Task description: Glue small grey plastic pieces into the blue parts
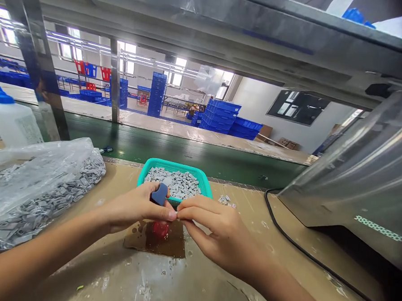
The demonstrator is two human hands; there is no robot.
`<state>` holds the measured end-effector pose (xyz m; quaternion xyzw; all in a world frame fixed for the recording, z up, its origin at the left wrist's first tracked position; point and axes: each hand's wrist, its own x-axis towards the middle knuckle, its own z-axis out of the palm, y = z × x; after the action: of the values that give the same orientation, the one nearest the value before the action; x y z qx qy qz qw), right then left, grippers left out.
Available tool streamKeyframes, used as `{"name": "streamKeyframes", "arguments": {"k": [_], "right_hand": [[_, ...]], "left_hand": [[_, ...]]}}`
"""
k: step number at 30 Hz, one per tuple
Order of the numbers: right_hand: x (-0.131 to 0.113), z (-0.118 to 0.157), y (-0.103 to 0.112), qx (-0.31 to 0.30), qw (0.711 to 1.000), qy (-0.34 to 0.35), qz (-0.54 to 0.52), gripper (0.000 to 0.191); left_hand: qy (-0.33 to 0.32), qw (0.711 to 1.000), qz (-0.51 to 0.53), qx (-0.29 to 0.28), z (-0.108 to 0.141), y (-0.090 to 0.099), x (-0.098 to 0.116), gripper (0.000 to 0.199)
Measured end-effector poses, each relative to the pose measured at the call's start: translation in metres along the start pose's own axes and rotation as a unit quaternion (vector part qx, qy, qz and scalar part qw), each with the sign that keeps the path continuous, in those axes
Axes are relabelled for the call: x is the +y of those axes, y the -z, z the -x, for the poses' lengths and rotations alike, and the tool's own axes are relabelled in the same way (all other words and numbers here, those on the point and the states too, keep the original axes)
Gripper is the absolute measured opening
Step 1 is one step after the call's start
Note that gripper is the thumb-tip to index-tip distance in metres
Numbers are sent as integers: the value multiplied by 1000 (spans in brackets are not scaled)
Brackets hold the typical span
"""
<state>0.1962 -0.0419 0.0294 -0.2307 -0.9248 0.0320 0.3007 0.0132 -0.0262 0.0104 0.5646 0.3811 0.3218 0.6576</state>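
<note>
My left hand (151,204) holds a dark blue piece (159,194) between its fingers, in front of a teal basket (206,186) of small grey parts (177,181). Its thumb and fingertip meet the fingertips of my right hand (207,218); a tiny pale item seems pinched there, mostly hidden. Below the hands, a red object (161,229) rests on a wet brown patch (172,247) of the table.
At the left lies a clear plastic bag (51,183) of grey parts beside a white bottle (14,120). A few loose parts (224,200) sit right of the basket. A black cable (297,242) crosses the right side, near a metal housing (354,176). Behind runs a green belt (187,149).
</note>
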Motion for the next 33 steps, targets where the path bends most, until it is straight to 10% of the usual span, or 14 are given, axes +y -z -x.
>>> {"name": "streamKeyframes", "arguments": {"k": [4,12,18,33], "right_hand": [[-4,16,-7,3,999,-20,-50,21],[16,67,-40,45,983,-170,-49,19],[15,76,-53,58,984,-167,-26,20],[11,73,-53,47,989,-133,52,20]], "left_hand": [[55,997,-26,-57,6,1,4,24],[10,998,-22,53,4,19,11,15],[-36,993,110,-19,0,15,6,23],[-38,993,103,47,-4,4,-6,24]]}}
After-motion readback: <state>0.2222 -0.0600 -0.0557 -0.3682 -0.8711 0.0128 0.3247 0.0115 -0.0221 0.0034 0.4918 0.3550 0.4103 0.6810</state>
